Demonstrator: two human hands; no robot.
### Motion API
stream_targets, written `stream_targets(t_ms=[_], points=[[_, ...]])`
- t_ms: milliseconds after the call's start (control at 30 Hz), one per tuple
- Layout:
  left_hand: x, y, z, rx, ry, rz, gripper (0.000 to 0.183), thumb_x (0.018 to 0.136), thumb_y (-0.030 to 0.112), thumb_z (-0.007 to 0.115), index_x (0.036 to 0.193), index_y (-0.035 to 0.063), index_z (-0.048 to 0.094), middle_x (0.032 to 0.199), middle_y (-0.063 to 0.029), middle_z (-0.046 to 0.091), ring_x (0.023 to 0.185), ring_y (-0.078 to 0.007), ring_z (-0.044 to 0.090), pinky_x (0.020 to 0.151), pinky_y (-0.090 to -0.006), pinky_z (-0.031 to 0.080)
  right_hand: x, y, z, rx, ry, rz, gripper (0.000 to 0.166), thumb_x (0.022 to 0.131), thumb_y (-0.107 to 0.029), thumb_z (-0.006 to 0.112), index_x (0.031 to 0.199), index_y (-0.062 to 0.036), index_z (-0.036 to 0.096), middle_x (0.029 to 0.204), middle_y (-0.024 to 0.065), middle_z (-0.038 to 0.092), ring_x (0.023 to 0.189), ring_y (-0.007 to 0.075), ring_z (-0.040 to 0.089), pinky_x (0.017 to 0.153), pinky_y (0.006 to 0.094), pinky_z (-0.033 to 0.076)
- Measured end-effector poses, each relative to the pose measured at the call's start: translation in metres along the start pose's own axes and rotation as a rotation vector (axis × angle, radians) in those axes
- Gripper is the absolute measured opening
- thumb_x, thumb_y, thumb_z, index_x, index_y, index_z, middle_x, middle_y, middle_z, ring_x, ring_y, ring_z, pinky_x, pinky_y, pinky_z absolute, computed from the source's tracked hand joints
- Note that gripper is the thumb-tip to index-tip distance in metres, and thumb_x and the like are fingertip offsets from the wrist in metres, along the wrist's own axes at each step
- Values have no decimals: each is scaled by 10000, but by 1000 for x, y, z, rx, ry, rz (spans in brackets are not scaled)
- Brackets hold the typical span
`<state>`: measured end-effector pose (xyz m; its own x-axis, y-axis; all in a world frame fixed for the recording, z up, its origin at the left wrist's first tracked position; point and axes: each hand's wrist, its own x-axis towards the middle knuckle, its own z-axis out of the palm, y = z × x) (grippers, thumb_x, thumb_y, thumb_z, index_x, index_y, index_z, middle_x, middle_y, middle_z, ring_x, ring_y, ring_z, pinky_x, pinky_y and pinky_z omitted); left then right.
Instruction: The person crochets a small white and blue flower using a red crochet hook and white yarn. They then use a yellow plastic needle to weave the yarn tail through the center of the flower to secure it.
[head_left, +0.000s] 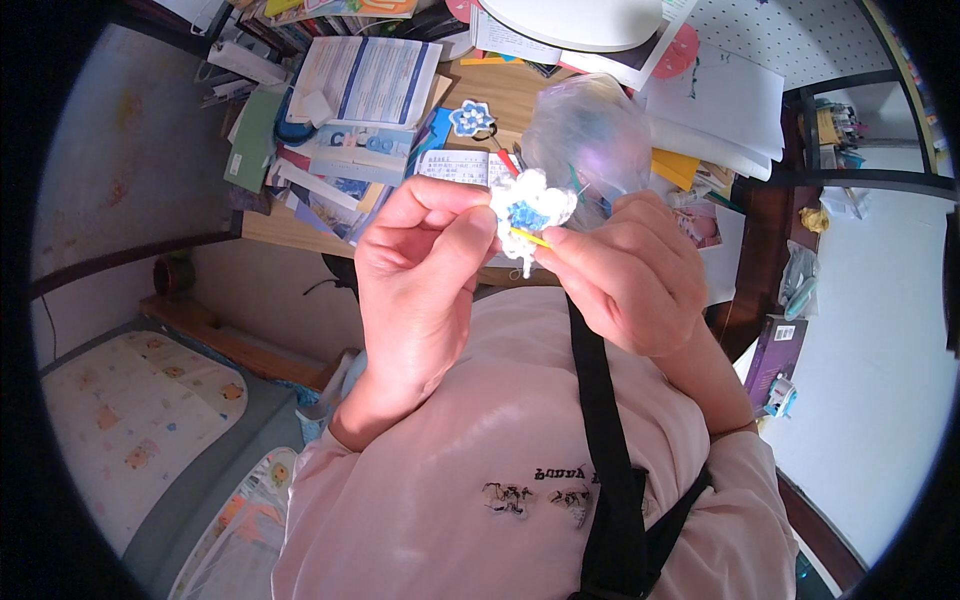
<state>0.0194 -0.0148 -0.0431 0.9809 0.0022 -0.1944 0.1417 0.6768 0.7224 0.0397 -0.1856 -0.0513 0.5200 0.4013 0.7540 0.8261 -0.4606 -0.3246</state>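
Observation:
Held up over the desk's near edge is a crocheted flower (534, 187), with white petals around a blue centre. My left hand (424, 270) pinches its left edge between thumb and fingers. Between the thumb and fingers of my right hand (630, 274) is a thin yellow needle-like tool (529, 237), its tip at the lower edge of the blue centre. Whether the tip passes through the stitches cannot be told. A short white strand hangs below the flower. Beyond the hands, a finished-looking blue and white crocheted flower (472, 118) lies on the desk.
An open notebook (454, 166) with handwriting lies behind my hands, beside red-handled scissors (506, 161). A translucent plastic bag (589, 127) bulges to their right. Books and papers (360, 82) crowd the left of the wooden desk (307, 234); white sheets (709, 105) lie at the right.

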Motion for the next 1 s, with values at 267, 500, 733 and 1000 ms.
stream_targets(t_ms=[267, 500, 733, 1000], points=[[2, -2, -1, -42, 6, -54, 94, 866, -30, 552, 953, -23, 586, 911, -73, 636, 794, -103, 584, 740, -252, 488, 5, -18, 1, 251, -27, 487, 152, 737, -17, 721, 859, -33, 631, 620, 57, 560, 516, 143, 521, 475, 250, 396], [2, -6, -2, 110, -1, 130, 96, 859, -46, 564, 946, -20, 596, 882, -62, 640, 776, -89, 581, 738, -243, 479, 16, -30, -5, 705, -146, 1100, 105, 881, -92, 601, 853, 8, 617, 575, 20, 557, 514, 38, 495, 476, 208, 385], [1, -3, 0, -9, 28, 68, 99, 865, -43, 558, 954, -21, 595, 891, -66, 641, 777, -83, 584, 724, -238, 490, 19, -24, -6, 887, -180, 1172, 142, 902, -114, 574, 844, 12, 604, 587, 4, 554, 521, 34, 490, 476, 199, 377], [1, -4, -1, 20, 44, 73, 104, 870, -41, 547, 963, -20, 586, 875, -55, 632, 755, -84, 585, 717, -237, 496, 10, -29, 3, 728, -68, 979, 63, 890, -52, 576, 853, -6, 598, 596, 10, 568, 523, 32, 510, 464, 198, 386]])
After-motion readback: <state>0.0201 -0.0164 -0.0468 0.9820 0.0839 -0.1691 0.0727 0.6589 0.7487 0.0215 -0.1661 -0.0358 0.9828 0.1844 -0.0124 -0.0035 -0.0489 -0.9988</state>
